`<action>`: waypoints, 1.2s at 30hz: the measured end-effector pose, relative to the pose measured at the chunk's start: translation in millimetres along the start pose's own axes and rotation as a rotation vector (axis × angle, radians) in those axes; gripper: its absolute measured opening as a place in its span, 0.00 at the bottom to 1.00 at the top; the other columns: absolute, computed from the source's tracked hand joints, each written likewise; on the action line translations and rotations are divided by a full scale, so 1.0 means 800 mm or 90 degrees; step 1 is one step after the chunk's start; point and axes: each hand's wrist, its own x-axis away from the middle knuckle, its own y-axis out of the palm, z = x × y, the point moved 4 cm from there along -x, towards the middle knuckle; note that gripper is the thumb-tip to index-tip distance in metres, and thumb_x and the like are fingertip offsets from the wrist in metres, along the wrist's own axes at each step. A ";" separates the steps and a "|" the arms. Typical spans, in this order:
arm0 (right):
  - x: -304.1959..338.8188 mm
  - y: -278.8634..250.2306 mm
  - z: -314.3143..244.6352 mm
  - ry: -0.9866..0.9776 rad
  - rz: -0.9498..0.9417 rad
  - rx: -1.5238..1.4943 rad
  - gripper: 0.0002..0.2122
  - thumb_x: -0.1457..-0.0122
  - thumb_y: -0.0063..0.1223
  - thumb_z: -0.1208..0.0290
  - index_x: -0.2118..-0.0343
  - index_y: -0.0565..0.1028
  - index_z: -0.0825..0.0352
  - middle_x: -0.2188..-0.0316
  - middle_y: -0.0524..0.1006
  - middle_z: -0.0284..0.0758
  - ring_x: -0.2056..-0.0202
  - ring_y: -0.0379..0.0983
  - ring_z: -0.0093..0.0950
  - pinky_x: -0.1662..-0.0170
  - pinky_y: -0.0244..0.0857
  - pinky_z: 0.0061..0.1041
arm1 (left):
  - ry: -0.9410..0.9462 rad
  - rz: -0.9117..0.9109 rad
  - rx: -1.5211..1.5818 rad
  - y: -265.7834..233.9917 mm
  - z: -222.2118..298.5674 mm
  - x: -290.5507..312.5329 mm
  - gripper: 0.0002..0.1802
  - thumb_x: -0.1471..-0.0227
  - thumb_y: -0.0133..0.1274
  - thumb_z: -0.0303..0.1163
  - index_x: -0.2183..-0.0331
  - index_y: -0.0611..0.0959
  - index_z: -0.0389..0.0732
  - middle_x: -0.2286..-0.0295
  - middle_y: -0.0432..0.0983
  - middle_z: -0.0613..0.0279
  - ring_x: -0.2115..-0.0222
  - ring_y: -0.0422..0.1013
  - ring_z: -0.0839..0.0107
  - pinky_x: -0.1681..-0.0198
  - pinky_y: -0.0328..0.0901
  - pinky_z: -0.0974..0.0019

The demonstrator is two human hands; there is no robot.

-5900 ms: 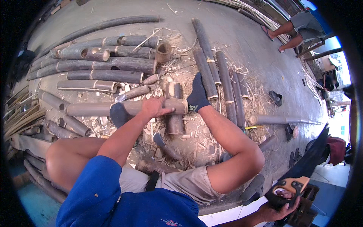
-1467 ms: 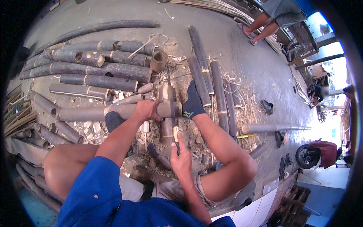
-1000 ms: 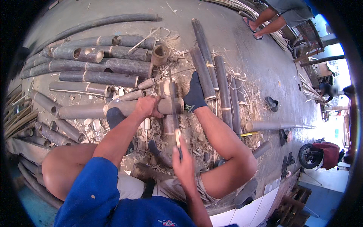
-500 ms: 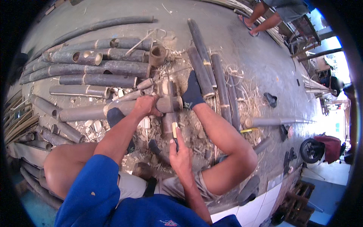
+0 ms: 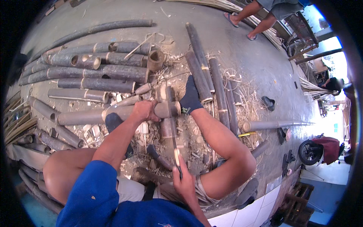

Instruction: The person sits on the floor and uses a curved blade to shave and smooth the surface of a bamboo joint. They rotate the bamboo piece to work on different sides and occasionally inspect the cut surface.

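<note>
A thick brown bamboo pole (image 5: 81, 117) lies crosswise before me, its right end over a short wooden piece (image 5: 168, 130). My left hand (image 5: 146, 111) is wrapped over the pole near that end. In my right hand (image 5: 183, 177) is the pale handle of a saw (image 5: 174, 139). Its long thin blade crosses the pole just right of my left hand. My right foot, in a dark sock (image 5: 191, 96), sits against the pole's end. The other dark-socked foot (image 5: 114, 120) is beside the pole, left of my left hand.
Cut bamboo lengths (image 5: 113, 72) lie in rows at the left; several more (image 5: 217, 90) lie right of my foot. Chips and shavings cover the floor around the pole. A person in sandals (image 5: 261, 24) stands at the far right. A yellow-handled tool (image 5: 246, 134) lies beyond my right knee.
My right hand has drawn the saw back toward my body. My left hand stays on the pole. The standing person's feet have shifted left in view.
</note>
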 end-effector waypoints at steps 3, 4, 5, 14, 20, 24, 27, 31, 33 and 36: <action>-0.003 0.005 0.010 0.122 -0.041 -0.013 0.24 0.32 0.49 0.67 0.35 0.66 0.68 0.73 0.75 0.55 0.75 0.75 0.42 0.68 0.68 0.38 | -0.033 -0.035 -0.034 0.001 0.006 0.007 0.49 0.71 0.74 0.55 0.45 0.78 0.51 0.58 0.83 0.55 0.53 0.77 0.54 0.53 0.71 0.49; -0.008 0.004 0.005 0.089 -0.032 -0.029 0.24 0.32 0.49 0.67 0.35 0.66 0.68 0.74 0.75 0.55 0.76 0.74 0.41 0.68 0.68 0.38 | -0.033 -0.040 -0.061 -0.001 0.008 0.006 0.50 0.71 0.74 0.57 0.45 0.78 0.51 0.57 0.83 0.56 0.53 0.77 0.55 0.52 0.71 0.50; -0.020 0.010 0.009 0.116 -0.052 -0.026 0.24 0.32 0.49 0.67 0.35 0.66 0.68 0.74 0.75 0.54 0.76 0.75 0.40 0.68 0.69 0.38 | -0.034 -0.046 -0.050 0.000 0.011 0.009 0.50 0.71 0.74 0.57 0.45 0.78 0.51 0.57 0.83 0.56 0.53 0.77 0.55 0.52 0.71 0.50; 0.000 -0.009 -0.011 0.100 -0.049 -0.026 0.24 0.33 0.49 0.68 0.35 0.66 0.68 0.71 0.76 0.56 0.71 0.77 0.47 0.68 0.68 0.43 | -0.038 -0.054 -0.031 0.004 0.002 0.001 0.50 0.72 0.73 0.58 0.45 0.78 0.50 0.59 0.83 0.56 0.55 0.78 0.54 0.52 0.71 0.49; -0.023 0.021 0.022 0.220 -0.151 -0.004 0.24 0.32 0.49 0.67 0.34 0.65 0.66 0.58 0.79 0.57 0.61 0.82 0.44 0.60 0.73 0.38 | -0.035 -0.033 -0.017 0.005 -0.002 0.007 0.49 0.72 0.74 0.57 0.46 0.78 0.50 0.59 0.83 0.56 0.55 0.78 0.54 0.52 0.71 0.48; 0.011 -0.003 -0.002 -0.026 0.029 -0.005 0.24 0.32 0.48 0.67 0.34 0.66 0.66 0.58 0.79 0.57 0.66 0.83 0.41 0.64 0.71 0.39 | -0.024 -0.047 -0.008 0.006 -0.003 0.001 0.49 0.72 0.74 0.57 0.46 0.79 0.50 0.59 0.83 0.56 0.54 0.78 0.54 0.51 0.70 0.49; 0.013 0.005 0.012 0.196 -0.083 -0.014 0.24 0.32 0.48 0.67 0.34 0.65 0.66 0.58 0.78 0.59 0.65 0.83 0.45 0.62 0.71 0.41 | -0.027 -0.034 -0.036 0.008 0.000 0.002 0.49 0.72 0.74 0.58 0.46 0.78 0.50 0.59 0.83 0.55 0.55 0.78 0.54 0.52 0.71 0.50; -0.035 0.024 0.020 0.158 -0.106 0.034 0.24 0.32 0.49 0.68 0.34 0.66 0.65 0.57 0.78 0.58 0.64 0.82 0.47 0.61 0.73 0.37 | -0.022 -0.001 -0.047 0.003 0.005 0.009 0.50 0.71 0.74 0.58 0.45 0.78 0.49 0.59 0.83 0.53 0.55 0.78 0.54 0.52 0.71 0.50; -0.038 0.025 0.020 0.154 -0.111 0.048 0.24 0.33 0.49 0.68 0.34 0.66 0.65 0.60 0.79 0.57 0.66 0.82 0.48 0.62 0.73 0.37 | -0.042 -0.046 -0.038 0.000 0.003 0.011 0.50 0.71 0.73 0.59 0.45 0.78 0.49 0.59 0.83 0.53 0.55 0.79 0.54 0.51 0.71 0.50; -0.014 0.004 -0.002 -0.011 0.010 0.000 0.24 0.32 0.49 0.68 0.34 0.66 0.65 0.70 0.78 0.55 0.74 0.79 0.45 0.68 0.70 0.40 | -0.038 -0.065 -0.039 -0.003 0.005 0.002 0.50 0.71 0.74 0.58 0.45 0.78 0.49 0.59 0.83 0.55 0.56 0.79 0.54 0.52 0.71 0.49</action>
